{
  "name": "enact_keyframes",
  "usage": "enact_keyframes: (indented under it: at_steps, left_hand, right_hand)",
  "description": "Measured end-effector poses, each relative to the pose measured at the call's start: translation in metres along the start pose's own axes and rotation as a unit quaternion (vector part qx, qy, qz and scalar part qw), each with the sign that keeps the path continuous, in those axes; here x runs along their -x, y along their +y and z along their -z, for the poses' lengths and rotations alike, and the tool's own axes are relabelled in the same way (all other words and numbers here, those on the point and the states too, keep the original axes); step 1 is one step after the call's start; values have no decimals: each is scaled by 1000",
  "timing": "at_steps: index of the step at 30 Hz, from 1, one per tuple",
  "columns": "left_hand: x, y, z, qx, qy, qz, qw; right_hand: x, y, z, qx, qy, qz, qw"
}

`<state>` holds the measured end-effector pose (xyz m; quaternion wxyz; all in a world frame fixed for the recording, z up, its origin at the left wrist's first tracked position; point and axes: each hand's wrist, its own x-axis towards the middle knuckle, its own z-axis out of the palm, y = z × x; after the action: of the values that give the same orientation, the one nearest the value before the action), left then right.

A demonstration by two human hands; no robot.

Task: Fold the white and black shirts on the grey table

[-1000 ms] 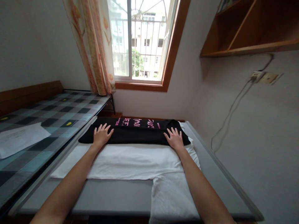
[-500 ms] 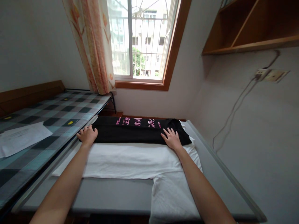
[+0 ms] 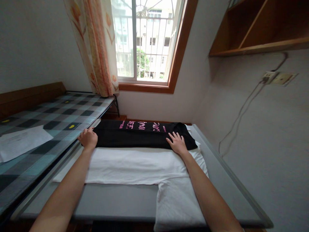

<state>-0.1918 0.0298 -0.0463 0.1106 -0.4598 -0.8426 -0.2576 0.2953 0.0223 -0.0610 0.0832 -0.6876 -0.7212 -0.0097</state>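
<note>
A black T-shirt [image 3: 135, 138] with pink lettering lies folded into a long strip on top of a white T-shirt [image 3: 125, 164]. At the strip's left end, my left hand [image 3: 88, 138] is closed on the black cloth's edge, with its fingertips partly hidden. My right hand [image 3: 177, 142] rests flat on the black cloth near the right end, fingers spread. Beneath my right forearm a white sleeve reaches toward the near edge of the grey board-like table [image 3: 118, 199].
To the left stands a bed with a checked mattress [image 3: 79, 112], a sheet of paper [image 3: 24, 141] on it. A curtain [image 3: 98, 48] hangs by the window. On the right wall are a wooden shelf [image 3: 256, 48], a socket [image 3: 270, 77] and a hanging cable [image 3: 241, 111].
My left hand has shifted slightly left and its spread fingers have closed on the black T-shirt's edge. The right hand has stayed flat in place.
</note>
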Motion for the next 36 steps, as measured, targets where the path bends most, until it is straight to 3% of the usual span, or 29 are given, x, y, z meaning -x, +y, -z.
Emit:
enact_keyframes:
  at_steps: [5, 9, 12, 14, 18, 28, 36]
  left_hand:
    - [2, 3, -3, -25, -12, -36, 999]
    - [9, 18, -4, 11, -6, -162, 987]
    - [16, 30, -9, 15, -72, -262, 962]
    - [19, 34, -13, -10, -134, -292, 947]
    - [22, 33, -19, -46, -187, -295, 936]
    - [38, 48, -15, -34, -116, -334, 935]
    - [46, 51, -20, -37, -204, -357, 911]
  right_hand:
    - [0, 1, -1, 0, 1, 2, 1000]
    - [0, 0, 0, -2, -2, 1, 1000]
    - [0, 0, 1, -5, 1, 3, 1000]
    - [0, 0, 1, -7, 3, 3, 1000]
    - [0, 1, -1, -8, 2, 1, 1000]
    - [1, -2, -4, -2, 27, -5, 1000]
    - [6, -5, -8, 13, 53, -10, 998]
